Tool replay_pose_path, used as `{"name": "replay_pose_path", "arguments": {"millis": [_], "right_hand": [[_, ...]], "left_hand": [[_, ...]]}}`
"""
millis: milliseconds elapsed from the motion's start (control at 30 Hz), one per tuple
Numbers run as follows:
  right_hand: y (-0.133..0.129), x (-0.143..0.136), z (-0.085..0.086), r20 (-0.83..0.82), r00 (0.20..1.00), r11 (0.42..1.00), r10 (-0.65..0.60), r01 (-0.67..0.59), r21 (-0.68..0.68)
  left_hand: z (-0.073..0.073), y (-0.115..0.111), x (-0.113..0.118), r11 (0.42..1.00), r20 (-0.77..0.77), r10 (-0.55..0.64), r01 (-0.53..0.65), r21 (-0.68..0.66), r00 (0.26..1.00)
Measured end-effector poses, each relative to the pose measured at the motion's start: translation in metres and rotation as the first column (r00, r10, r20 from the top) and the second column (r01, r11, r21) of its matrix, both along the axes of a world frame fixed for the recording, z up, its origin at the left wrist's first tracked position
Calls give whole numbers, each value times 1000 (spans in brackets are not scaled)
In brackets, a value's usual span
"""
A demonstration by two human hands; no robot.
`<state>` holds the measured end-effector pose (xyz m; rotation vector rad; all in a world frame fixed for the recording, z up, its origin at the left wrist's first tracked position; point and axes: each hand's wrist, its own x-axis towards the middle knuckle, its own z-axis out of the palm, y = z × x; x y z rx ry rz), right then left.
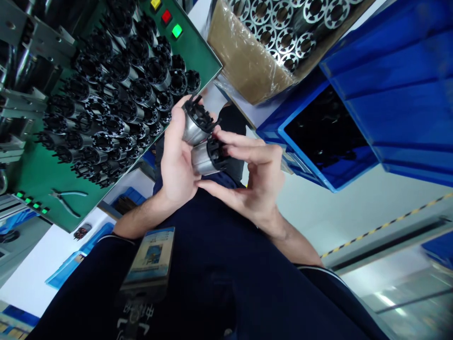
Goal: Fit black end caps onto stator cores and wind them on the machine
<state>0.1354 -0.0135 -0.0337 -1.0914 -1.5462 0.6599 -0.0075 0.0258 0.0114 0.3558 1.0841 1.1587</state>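
Note:
In front of my body, my left hand (172,163) is wrapped round a metal motor stator (195,123) with a black, pronged plastic end piece. Just below it, a second stator (204,158) of the same kind lies tilted against the left palm. My right hand (260,177) has its fingertips on the black end of this lower stator, while its thumb reaches under it toward the left palm. The two stators sit close together, and fingers cover part of their black ends.
Many similar stators (116,127) crowd a green machine top (38,189) at left, with pliers (67,200) and lit buttons (177,31). A plastic-lined carton (244,56) holds bare metal cores (286,40). Right of it, a blue bin (311,174) contains black parts (329,127).

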Motion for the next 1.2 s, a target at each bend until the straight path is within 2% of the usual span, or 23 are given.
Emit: {"name": "replay_pose_path", "arguments": {"millis": [67, 133, 233, 267, 400, 467, 500, 567, 633, 700, 733, 800, 867, 900, 967, 1067, 1133, 1200], "right_hand": [[0, 1, -6, -29, 999, 995, -32, 34, 89], [-1, 12, -7, 9, 1000, 995, -29, 28, 93], [-3, 33, 5, 214, 974, 996, 75, -60, -72], [-3, 38, 12, 287, 948, 985, 135, -97, -143], [2, 35, 37, 454, 812, 911, 368, -215, -352], [4, 30, 39, 487, 773, 891, 406, -218, -398], [5, 32, 36, 486, 780, 899, 395, -219, -379], [9, 47, 23, 438, 826, 923, 355, -234, -305], [14, 79, 1, 397, 872, 940, 286, -174, -295], [22, 124, -24, 464, 873, 914, 151, 55, -401], [27, 148, -37, 539, 837, 874, 92, 192, -447], [35, 193, -61, 700, 710, 730, 73, 440, -522], [42, 226, -82, 756, 652, 653, 63, 545, -525], [45, 238, -92, 767, 638, 636, 63, 567, -524], [50, 253, -109, 772, 633, 631, 65, 573, -523], [57, 261, -129, 781, 622, 629, 52, 587, -509], [60, 264, -139, 798, 603, 619, 26, 617, -486], [62, 267, -146, 816, 578, 615, -4, 644, -454]], "left_hand": [[5, -3, -5, 999, -12, -32, 32, 2, 999], [9, -4, -14, 996, -52, -86, 87, 18, 995], [6, -3, -33, 989, -171, -134, 142, 36, 976], [2, -3, -38, 987, -159, -160, 163, 10, 974], [-18, -6, -45, 939, 175, -265, 295, -176, 948], [-25, -8, -38, 924, 250, -237, 297, -241, 939], [-27, -9, -32, 915, 244, -224, 290, -280, 943], [-29, -8, -19, 869, 196, -235, 296, -396, 952], [-31, -6, -9, 782, 164, -276, 320, -535, 947], [-35, -6, -4, 713, 160, -288, 323, -622, 944], [-37, -7, -3, 701, 165, -278, 317, -639, 946], [-42, -10, -5, 699, 171, -236, 289, -654, 957], [-47, -12, -8, 691, 178, -175, 250, -678, 968], [-48, -12, -9, 677, 186, -153, 240, -696, 970], [-50, -12, -11, 636, 223, -143, 263, -725, 964], [-50, -12, -9, 573, 294, -195, 352, -740, 936], [-52, -13, -6, 567, 289, -227, 368, -737, 930], [-55, -16, -4, 595, 248, -249, 350, -724, 936]]}}
